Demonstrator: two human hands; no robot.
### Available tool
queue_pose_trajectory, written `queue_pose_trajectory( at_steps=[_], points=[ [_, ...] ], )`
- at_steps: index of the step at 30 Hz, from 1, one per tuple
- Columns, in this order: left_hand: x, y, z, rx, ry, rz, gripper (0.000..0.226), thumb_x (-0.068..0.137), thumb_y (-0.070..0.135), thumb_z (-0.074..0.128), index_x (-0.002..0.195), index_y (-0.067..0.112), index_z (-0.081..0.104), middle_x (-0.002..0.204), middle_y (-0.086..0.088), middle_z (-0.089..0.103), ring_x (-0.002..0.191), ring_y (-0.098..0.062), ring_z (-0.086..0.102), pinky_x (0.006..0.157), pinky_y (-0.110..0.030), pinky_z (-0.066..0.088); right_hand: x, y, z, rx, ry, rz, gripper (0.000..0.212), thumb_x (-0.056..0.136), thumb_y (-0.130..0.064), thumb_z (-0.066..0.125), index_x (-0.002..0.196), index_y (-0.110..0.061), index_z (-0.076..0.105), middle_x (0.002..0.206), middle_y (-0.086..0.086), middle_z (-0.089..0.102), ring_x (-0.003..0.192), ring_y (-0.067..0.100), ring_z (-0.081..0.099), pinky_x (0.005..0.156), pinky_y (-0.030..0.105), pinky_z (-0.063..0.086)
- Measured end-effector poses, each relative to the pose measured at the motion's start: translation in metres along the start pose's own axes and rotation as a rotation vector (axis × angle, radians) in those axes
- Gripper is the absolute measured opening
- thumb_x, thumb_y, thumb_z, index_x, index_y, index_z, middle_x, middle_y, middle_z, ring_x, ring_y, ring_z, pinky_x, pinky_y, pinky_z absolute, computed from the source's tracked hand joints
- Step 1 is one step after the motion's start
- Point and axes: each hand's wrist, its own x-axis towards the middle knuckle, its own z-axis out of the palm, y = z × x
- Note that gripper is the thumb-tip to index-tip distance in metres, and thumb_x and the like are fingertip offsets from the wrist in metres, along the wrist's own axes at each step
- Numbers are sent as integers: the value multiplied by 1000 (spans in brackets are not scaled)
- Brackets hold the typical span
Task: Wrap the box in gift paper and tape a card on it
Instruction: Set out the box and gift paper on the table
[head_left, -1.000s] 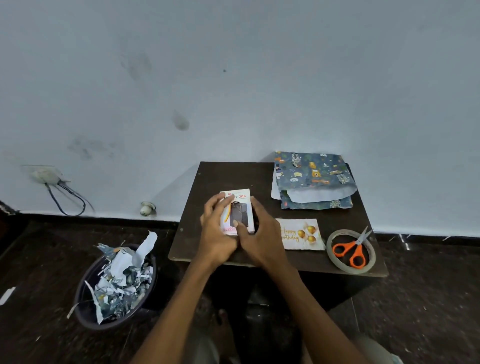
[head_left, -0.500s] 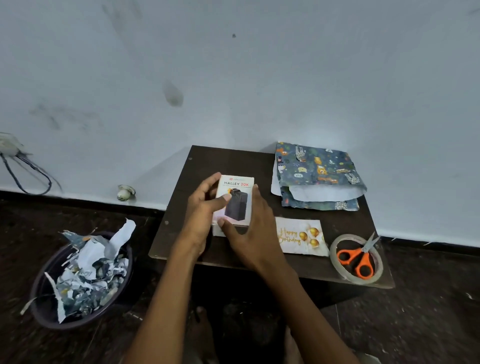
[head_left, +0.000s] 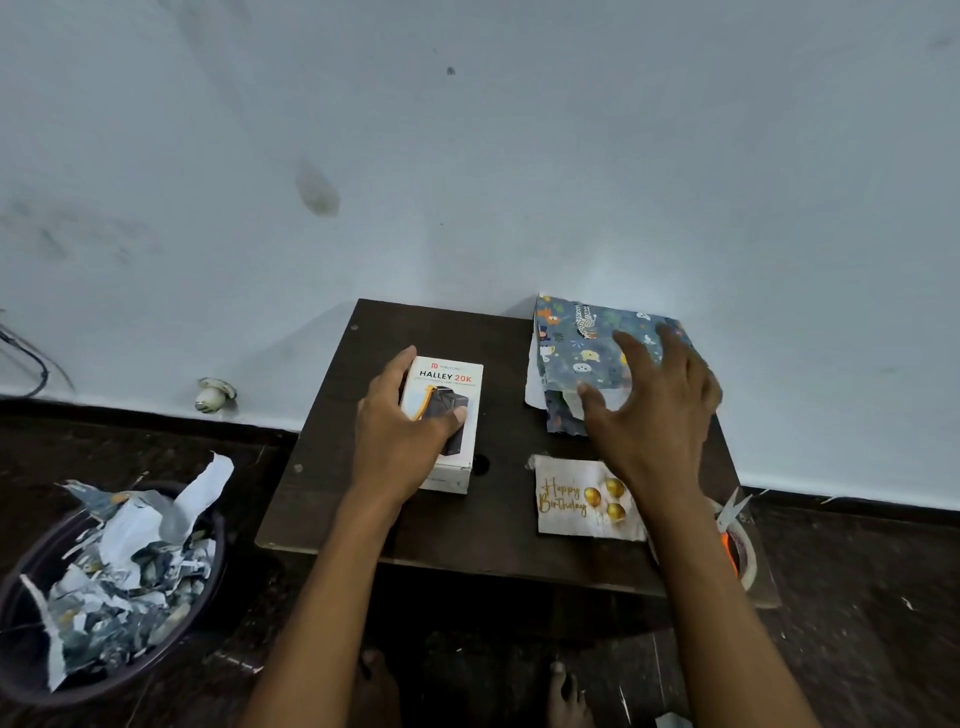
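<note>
Dark plastic bin (head_left: 31, 665) on the floor at far left, filled with torn scraps of patterned paper (head_left: 124, 561). Small pale fitting (head_left: 214, 395) at the foot of the wall, between bin and bench.

Bench (head_left: 498, 535): dark brown wooden top, set against a pale blue wall (head_left: 467, 156).

Left hand (head_left: 400, 441) on the left half of the bench, gripping the box (head_left: 451, 387): thumb curled over its printed top face, fingers along its left edge. Box is white, lies flat on the bench, lettering "HALLEY 20K" readable.

Card (head_left: 566, 499) lies flat near the front edge, right of the box and apart from it; gold "Happy Birthday" script and three gold balloons. Right forearm crosses its right end.

Gift paper (head_left: 576, 343): folded blue sheet with animal print, at the back right corner of the bench. Right hand (head_left: 654, 410) over it, fingers spread and straight, holding nothing; contact with the paper cannot be told.

Far right, front corner: tape roll (head_left: 748, 566) with orange-handled scissors (head_left: 730, 519) across it, partly hidden by the right forearm.
</note>
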Motion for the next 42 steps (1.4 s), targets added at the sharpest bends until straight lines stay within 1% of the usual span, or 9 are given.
queue_pose_trajectory(
  at_steps=[3,9,14,17,21,26,31,37,42],
  points=[
    [-4,7,7,19,16,-7,90,62,40,77,145,44,44,137,12,55,129,-19,51,104,-48,50,-2,12,11,-79,-164,79,61,85,-60,53,137,-30,60,157,14,37,148,32,26,117,56,13],
    [-8,9,12,58,33,1,87,76,28,83,151,39,39,143,10,50,133,-19,47,108,-49,46,-10,19,29,-138,-365,95,58,93,-65,53,142,-33,55,156,6,42,150,28,26,118,62,11],
    [-8,11,12,74,41,5,86,80,23,83,152,36,40,143,9,50,134,-18,47,110,-48,45,2,21,13,60,-86,154,31,90,-36,53,99,-16,76,109,8,71,110,33,60,101,45,32],
    [-8,13,13,74,45,13,86,80,22,84,152,35,40,146,9,49,136,-17,45,112,-47,43,11,28,8,-69,0,269,49,80,-28,70,126,-11,64,136,19,52,129,41,42,106,49,28],
    [-9,16,16,78,44,21,84,81,22,83,153,34,40,148,8,47,137,-16,43,114,-46,40,18,32,14,-38,-179,405,88,77,-41,77,149,-11,36,141,23,42,134,45,36,111,54,25],
    [-10,20,21,76,45,23,83,82,23,83,153,31,40,147,7,47,138,-15,42,115,-43,38,19,32,22,49,-134,461,99,67,-42,88,143,-7,34,139,24,47,130,45,42,108,55,35],
    [-10,19,24,79,42,22,83,82,25,83,153,33,40,146,6,49,136,-15,44,115,-44,39,25,42,11,416,-30,605,73,70,-10,88,130,-3,48,124,15,61,115,32,59,84,33,47],
    [-9,20,23,75,37,25,81,83,27,82,152,33,41,144,6,51,134,-15,47,114,-45,41,31,36,-6,684,197,581,39,76,-8,84,113,-8,70,98,-1,72,78,0,65,57,7,48],
    [-11,22,23,46,29,16,78,83,29,82,151,31,43,142,6,52,132,-14,49,113,-43,42,38,11,-28,828,400,481,36,77,-7,85,109,-5,70,95,-5,71,76,-3,67,71,19,57]
  ],
)
